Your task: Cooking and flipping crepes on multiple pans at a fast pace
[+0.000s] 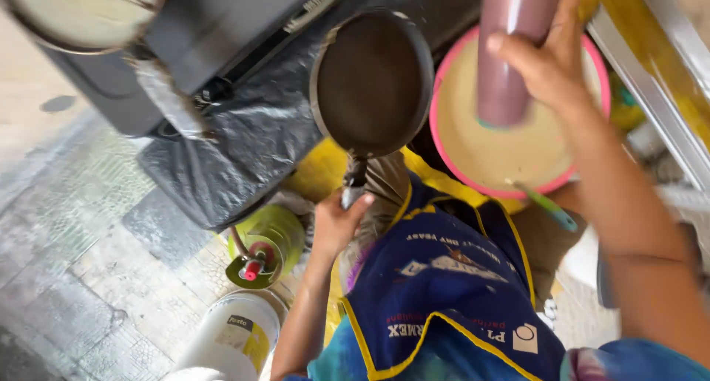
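Note:
My left hand (336,222) grips the handle of a dark round frying pan (372,82), which sits level over a surface covered with black plastic. My right hand (551,59) holds a mauve cylindrical cup (509,52) upright above a pink-rimmed bowl (473,170) that is filled with pale batter. A utensil with a teal handle (551,206) leans over the bowl's near rim. I wear a blue apron with yellow trim (451,285).
A green gas cylinder with a red valve (266,244) stands on the tiled floor below the pan. A white bucket (233,337) is beside it. Black plastic sheeting (244,152) drapes a grey stand. A metal rail (651,93) runs at right.

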